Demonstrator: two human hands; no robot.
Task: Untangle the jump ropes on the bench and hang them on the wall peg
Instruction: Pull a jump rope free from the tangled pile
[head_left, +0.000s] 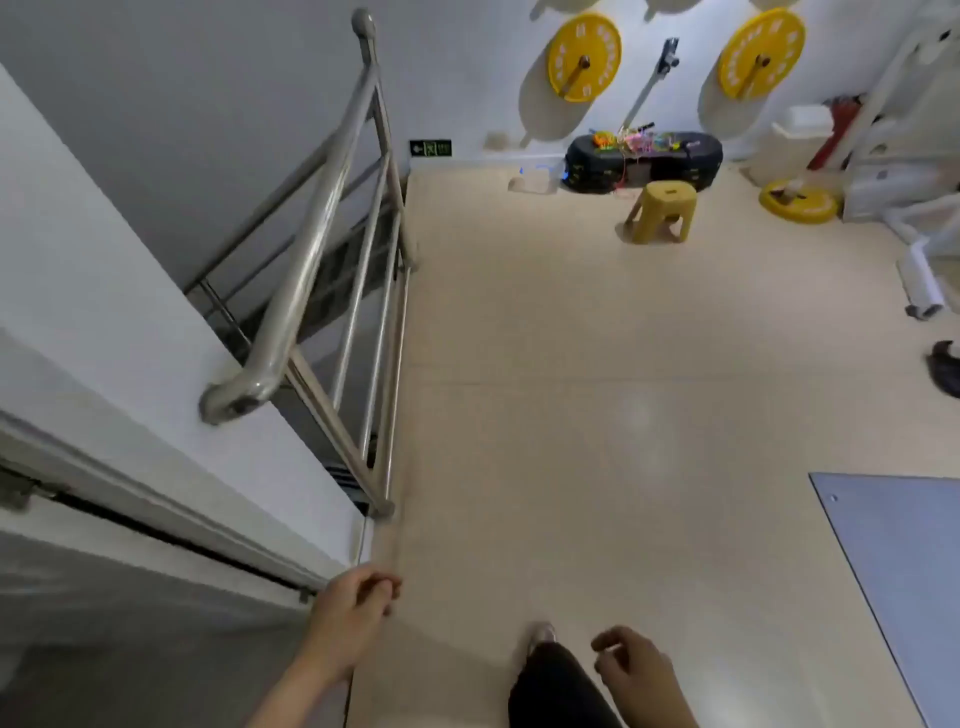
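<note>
Head view, looking down: the fingers (383, 586) of the left hand (358, 605) are loosely curled, relaxed and holding nothing, low in the frame just beside the foot of a white wall. The right hand (636, 670) hangs the same way, its fingers (609, 643) slack and bent around nothing, just beside the person's dark trouser leg (556, 686), which ends in a light shoe (543, 634) on the pale beige floor (571, 389).

A grey flat mat (904, 561) lies on the floor to the right of the hands. To the left, a polished stainless-steel stair railing (322, 223) runs up and away along a stairwell.

Well apart from both hands, at the far wall, stands a low black rounded tabletop (698, 156). The tangle of brightly coloured jump ropes (636, 140) lies in a heap on top of it, with a strand or two trailing down its front. A small yellow plastic stool (662, 210) stands on the floor just in front of it.

Two round yellow weight plates (584, 57) hang on the white wall above, and a slim metal rod (649, 85) leans between them. A small green exit sign (430, 148) sits low on the wall to the left.
</note>
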